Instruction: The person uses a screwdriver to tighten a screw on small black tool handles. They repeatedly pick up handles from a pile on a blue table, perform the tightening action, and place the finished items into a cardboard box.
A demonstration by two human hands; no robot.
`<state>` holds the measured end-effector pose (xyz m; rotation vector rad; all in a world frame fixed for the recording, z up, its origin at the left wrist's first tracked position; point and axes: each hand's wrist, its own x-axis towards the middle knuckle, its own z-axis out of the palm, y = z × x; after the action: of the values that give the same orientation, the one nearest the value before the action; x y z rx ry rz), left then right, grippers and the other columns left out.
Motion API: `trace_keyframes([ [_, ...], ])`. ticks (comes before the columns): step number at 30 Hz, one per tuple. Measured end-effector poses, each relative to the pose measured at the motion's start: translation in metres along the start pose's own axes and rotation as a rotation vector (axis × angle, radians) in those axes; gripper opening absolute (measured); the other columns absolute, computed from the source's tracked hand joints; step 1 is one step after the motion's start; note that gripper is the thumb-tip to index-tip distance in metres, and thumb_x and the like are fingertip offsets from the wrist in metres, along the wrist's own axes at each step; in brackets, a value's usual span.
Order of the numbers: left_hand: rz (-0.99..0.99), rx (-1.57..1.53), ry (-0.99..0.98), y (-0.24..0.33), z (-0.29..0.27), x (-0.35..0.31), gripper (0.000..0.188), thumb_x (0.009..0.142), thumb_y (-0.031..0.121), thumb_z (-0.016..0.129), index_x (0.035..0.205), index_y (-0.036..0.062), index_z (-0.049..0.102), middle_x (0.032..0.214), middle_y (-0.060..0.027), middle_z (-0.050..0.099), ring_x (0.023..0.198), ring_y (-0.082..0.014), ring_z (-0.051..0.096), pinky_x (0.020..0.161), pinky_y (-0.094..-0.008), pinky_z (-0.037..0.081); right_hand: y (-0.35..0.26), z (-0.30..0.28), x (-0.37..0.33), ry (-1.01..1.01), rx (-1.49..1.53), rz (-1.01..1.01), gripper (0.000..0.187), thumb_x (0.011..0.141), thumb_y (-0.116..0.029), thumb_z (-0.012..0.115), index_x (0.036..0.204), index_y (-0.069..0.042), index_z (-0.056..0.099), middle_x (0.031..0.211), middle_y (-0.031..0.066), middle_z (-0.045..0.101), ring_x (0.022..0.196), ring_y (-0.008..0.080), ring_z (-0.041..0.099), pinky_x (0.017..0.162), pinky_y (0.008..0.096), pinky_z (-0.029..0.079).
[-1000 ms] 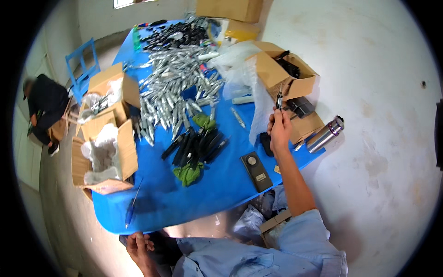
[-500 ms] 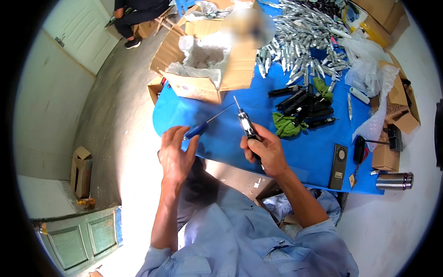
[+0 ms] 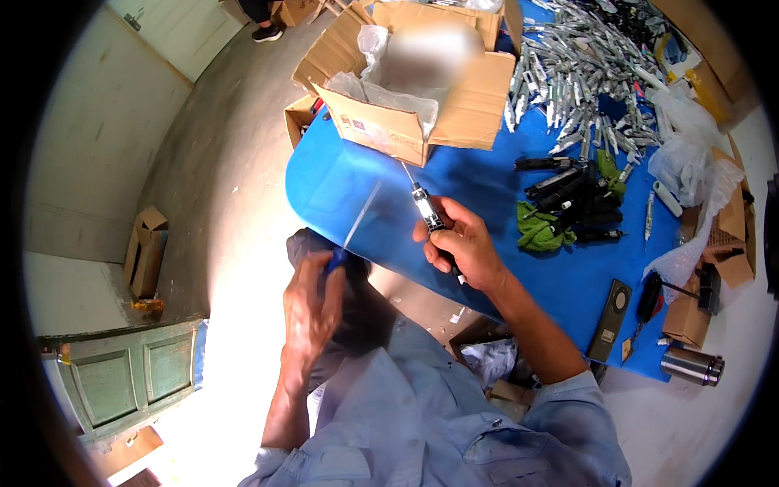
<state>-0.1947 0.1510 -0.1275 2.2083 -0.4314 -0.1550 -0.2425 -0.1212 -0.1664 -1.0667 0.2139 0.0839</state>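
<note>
My left hand [image 3: 310,304] is closed around a screwdriver [image 3: 337,259] with a blue handle. Its thin shaft points up and away over the table edge, smeared by motion. In my right hand [image 3: 469,250] is a black pen-shaped tool [image 3: 426,207] with a silvery, partly exposed middle and a thin metal tip pointing away from me. My fingers wrap its lower part, and its rear end shows below them. The two tools are apart. Right of my right hand, several black tool bodies [image 3: 560,191] lie on a green cloth [image 3: 540,229].
The blue table [image 3: 479,174] carries an open cardboard box [image 3: 377,130] lined with plastic. A pile of silvery pen-shaped parts [image 3: 568,77] covers the far right. Near the right edge lie a dark flat device [image 3: 609,321], a steel flask [image 3: 692,365] and bubble wrap [image 3: 706,207].
My left hand has drawn the screwdriver down and nearer to me, off the table edge. My right hand keeps its hold on the black tool. The view has shifted, so the table sits farther right.
</note>
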Motion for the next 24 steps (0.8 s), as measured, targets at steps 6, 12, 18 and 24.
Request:
trace_keyframes([
  [6, -0.065, -0.152, 0.086, 0.005, -0.002, -0.055, 0.032, 0.092, 0.001, 0.071, 0.125, 0.0000, 0.069, 0.101, -0.0180, 0.077, 0.088, -0.0218, 0.075, 0.078, -0.0323, 0.059, 0.003, -0.001, 0.017, -0.099, -0.001, 0.025, 0.060, 0.097, 0.005, 0.049, 0.156, 0.002, 0.043, 0.109, 0.0140, 0.066, 0.069, 0.0118, 0.058, 0.051, 0.0239, 0.044],
  [12, 0.072, -0.104, 0.051, 0.026, 0.006, -0.059, 0.034, 0.084, -0.005, 0.075, 0.117, 0.0002, 0.074, 0.100, -0.0163, 0.077, 0.090, -0.0249, 0.077, 0.081, -0.0324, 0.059, 0.001, -0.011, 0.019, -0.201, -0.013, 0.006, 0.062, 0.098, 0.005, 0.048, 0.160, 0.000, 0.040, 0.110, 0.0088, 0.066, 0.074, 0.0085, 0.059, 0.052, 0.0222, 0.042],
  [18, 0.124, -0.025, 0.047, 0.038, 0.015, -0.057, 0.039, 0.081, -0.010, 0.076, 0.118, 0.0005, 0.076, 0.099, -0.0165, 0.076, 0.090, -0.0256, 0.077, 0.079, -0.0319, 0.059, 0.005, -0.010, 0.015, -0.224, -0.054, -0.025, 0.060, 0.097, 0.005, 0.049, 0.157, 0.002, 0.044, 0.109, 0.0083, 0.067, 0.074, 0.0093, 0.059, 0.058, 0.0235, 0.048],
  [24, 0.159, -0.023, 0.093, 0.037, 0.022, -0.063, 0.038, 0.081, -0.010, 0.075, 0.117, -0.0003, 0.076, 0.096, -0.0155, 0.075, 0.084, -0.0217, 0.072, 0.076, -0.0303, 0.055, 0.002, -0.004, 0.012, -0.213, -0.192, -0.076, 0.059, 0.097, 0.006, 0.050, 0.155, 0.004, 0.045, 0.103, 0.0067, 0.067, 0.075, 0.0082, 0.059, 0.068, 0.0242, 0.052],
])
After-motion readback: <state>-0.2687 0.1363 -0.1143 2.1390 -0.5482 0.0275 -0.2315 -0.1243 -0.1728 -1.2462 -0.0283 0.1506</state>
